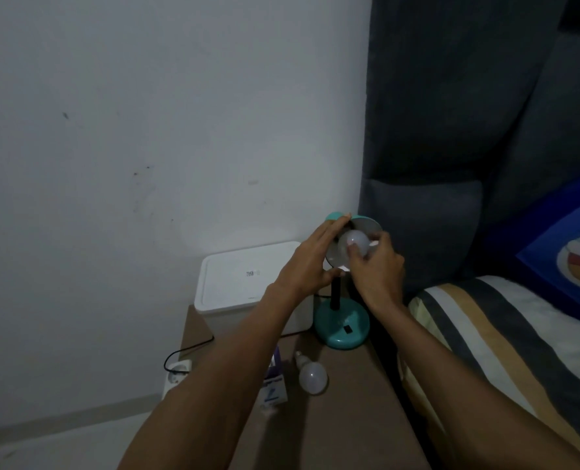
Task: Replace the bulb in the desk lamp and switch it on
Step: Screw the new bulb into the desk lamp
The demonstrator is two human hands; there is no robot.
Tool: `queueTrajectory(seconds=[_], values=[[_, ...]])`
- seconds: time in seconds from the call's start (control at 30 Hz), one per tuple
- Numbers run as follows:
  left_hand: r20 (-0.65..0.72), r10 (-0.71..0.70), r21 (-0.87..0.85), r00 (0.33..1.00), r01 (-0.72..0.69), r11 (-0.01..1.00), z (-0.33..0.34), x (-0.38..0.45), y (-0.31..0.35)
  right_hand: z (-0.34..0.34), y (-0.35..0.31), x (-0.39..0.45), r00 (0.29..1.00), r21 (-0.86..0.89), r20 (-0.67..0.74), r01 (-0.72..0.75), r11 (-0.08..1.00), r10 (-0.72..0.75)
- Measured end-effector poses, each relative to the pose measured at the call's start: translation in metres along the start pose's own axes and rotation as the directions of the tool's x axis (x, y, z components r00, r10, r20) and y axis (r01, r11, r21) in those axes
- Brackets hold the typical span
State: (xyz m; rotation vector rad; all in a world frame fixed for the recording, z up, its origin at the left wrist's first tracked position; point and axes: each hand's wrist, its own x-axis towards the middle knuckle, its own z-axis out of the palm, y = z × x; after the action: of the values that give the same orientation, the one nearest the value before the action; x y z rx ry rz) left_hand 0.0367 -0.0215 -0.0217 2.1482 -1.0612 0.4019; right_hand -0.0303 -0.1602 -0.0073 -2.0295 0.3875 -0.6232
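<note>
Now right hand (377, 266) grips the bulb (354, 245) inside the lamp shade (366, 225). Left hand (310, 262) holds the shade's edge. Spare bulb (312, 377) lies on worktop (349, 401).

My left hand (310, 257) cups the outer side of the teal lamp shade (366, 222), fingers along its rim; my right hand (377, 266) grips the white bulb (353, 244) sitting inside the shade, fingertips wrapped round its globe; the lamp's black stem (335, 296) rises from a round teal base (342, 329) on the brown bedside table (349, 401); a second white bulb (310, 374) lies on its side on the table, just beside a purple-and-white carton (275, 385); a white lidded box (248, 283) stands behind against the wall; a striped bed cover (505, 340) lies to the right.
</note>
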Motion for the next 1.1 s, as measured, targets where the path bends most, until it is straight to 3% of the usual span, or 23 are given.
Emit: queueTrajectory(seconds=[0.07, 0.23, 0.33, 0.5, 0.67, 0.83, 0.97, 1.1], values=[[-0.007, 0.010, -0.004, 1.000, -0.010, 1.000, 0.0002, -0.0007, 0.0016, -0.0002, -0.0014, 0.0003, 0.998, 0.013, -0.011, -0.056, 0.998, 0.056], [0.000, -0.001, -0.003, 1.000, 0.001, 1.000, 0.0005, 0.0004, 0.0010, 0.0036, -0.0054, -0.0022, 0.997, 0.024, -0.061, 0.049, 0.999, -0.047], [0.005, -0.019, 0.005, 1.000, 0.019, 1.000, 0.0020, 0.0007, -0.0013, 0.0054, -0.0037, -0.0034, 0.997, 0.041, -0.017, 0.070, 0.997, -0.069], [0.008, -0.014, -0.006, 1.000, 0.014, 1.000, 0.0010, -0.0001, -0.0021, 0.0053, -0.0020, -0.0006, 0.998, 0.091, -0.045, -0.027, 0.995, 0.031], [0.001, -0.009, -0.023, 1.000, 0.009, 1.000, 0.0016, 0.0000, -0.0034, 0.0062, -0.0075, 0.0002, 0.996, 0.033, -0.084, 0.018, 0.999, -0.015], [0.000, -0.020, -0.017, 1.000, 0.020, 1.000, 0.0017, -0.0004, -0.0044, 0.0040, -0.0034, 0.0012, 0.996, 0.027, -0.007, 0.088, 0.996, -0.088], [-0.004, -0.024, -0.017, 1.000, 0.024, 1.000, 0.0014, -0.0004, -0.0045, -0.0008, -0.0017, 0.0045, 1.000, 0.055, -0.029, 0.010, 0.998, -0.009], [-0.004, -0.025, -0.021, 1.000, 0.024, 0.999, 0.0013, -0.0002, -0.0030, -0.0006, -0.0014, 0.0064, 0.996, -0.016, -0.055, 0.071, 0.997, -0.072]])
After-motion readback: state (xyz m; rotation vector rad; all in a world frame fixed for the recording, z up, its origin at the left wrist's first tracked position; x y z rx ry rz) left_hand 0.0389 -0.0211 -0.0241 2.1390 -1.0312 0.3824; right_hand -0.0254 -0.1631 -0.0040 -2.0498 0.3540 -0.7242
